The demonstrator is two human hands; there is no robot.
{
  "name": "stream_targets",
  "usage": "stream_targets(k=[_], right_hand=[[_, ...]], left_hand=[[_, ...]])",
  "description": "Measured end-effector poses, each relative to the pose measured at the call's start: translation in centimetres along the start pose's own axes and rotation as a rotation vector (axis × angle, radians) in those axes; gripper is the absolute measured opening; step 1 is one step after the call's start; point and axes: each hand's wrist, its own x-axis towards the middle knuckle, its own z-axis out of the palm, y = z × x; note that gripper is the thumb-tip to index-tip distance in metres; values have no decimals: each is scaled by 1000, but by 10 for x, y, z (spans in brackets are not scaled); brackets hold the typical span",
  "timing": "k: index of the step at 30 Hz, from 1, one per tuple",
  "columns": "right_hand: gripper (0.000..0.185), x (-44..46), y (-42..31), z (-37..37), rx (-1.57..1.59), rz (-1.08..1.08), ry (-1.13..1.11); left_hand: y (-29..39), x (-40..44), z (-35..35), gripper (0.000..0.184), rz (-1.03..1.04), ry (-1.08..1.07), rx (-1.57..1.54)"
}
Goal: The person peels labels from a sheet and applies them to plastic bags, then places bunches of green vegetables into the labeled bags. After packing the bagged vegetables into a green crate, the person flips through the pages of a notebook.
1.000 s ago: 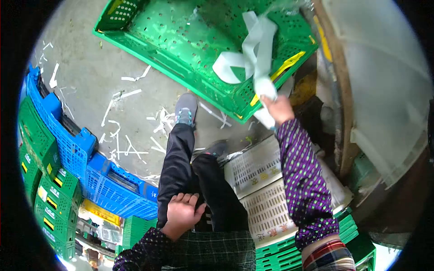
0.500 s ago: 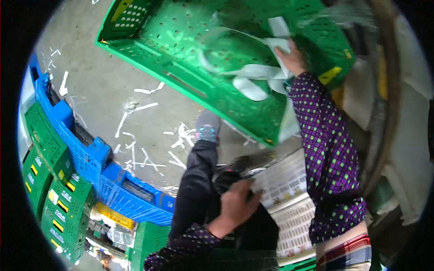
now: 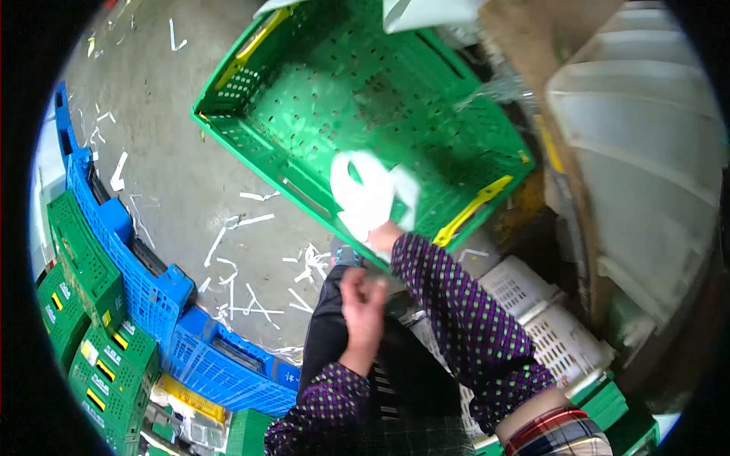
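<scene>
Green perforated plastic crate (image 3: 327, 106) across the upper middle, its lower rim slanting down to centre frame! Grey concrete floor (image 3: 167, 152) gives room on the left, blue plastic crates (image 3: 228, 365) hem the lower left. At centre, the right hand (image 3: 384, 236) has its grip closed on looped white strips (image 3: 363, 194) over that rim; below, the left hand's (image 3: 363, 311) grip is loosely parted.
</scene>
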Motion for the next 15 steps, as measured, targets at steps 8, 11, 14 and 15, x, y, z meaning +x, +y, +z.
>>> stream_targets(k=[8,11,14,15], right_hand=[[31,-175,-217,-133,260,173,-332],[32,-179,-343,-239,208,162,-725],[43,-183,-431,-337,195,62,-198],[42,-168,-456,-334,342,-28,156]], left_hand=[[96,-86,-60,28,-255,-230,-423],[122,-131,-101,13,-72,-215,-467],[174,-177,-150,11,120,-140,-570],[188,-200,-157,11,535,-153,-87]])
